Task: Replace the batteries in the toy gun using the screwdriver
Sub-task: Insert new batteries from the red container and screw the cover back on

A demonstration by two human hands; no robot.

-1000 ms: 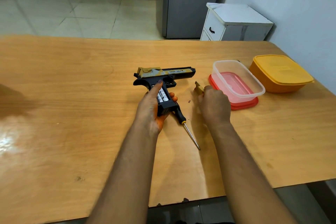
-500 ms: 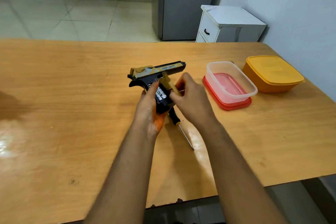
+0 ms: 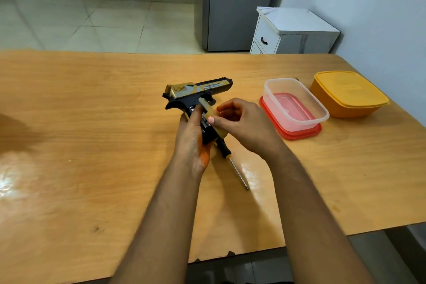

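Toy gun (image 3: 198,92) lies on its side mid-worktop (image 3: 92,122), barrel pointing right, handle toward the near edge. Left hand (image 3: 192,143) wraps the handle from the left, fingers curled round it, thumb side over the open battery bay; batteries (image 3: 205,123) show as a dark strip with white print between the two hands. Right hand (image 3: 244,124) pinches the gold battery cover (image 3: 211,112) between thumb and fingers and holds it angled over the bay, one end near the trigger guard, not yet seated flat as far as I can tell. Screwdriver (image 3: 230,159) lies on the worktop just near of the handle, partly under it, tip pointing near-right; neither hand touches it. Screw not visible; a tiny dark speck lies right of the screwdriver handle, can't tell what it is.

Right side: clear container (image 3: 297,101) sitting on a red lid (image 3: 297,132), orange lidded box (image 3: 350,94) further right. Cabinet and fridge beyond the far edge.

Judged step: refitting the cover over the batteries, late in the task.

Risks: cover goes on skewed, so tabs miss and it won't close; pressing hard on it then may snap a tab or shift a battery off its contacts. Gun rests partly on the screwdriver, so it may rock under pressure. Loose screw could roll off and get lost.
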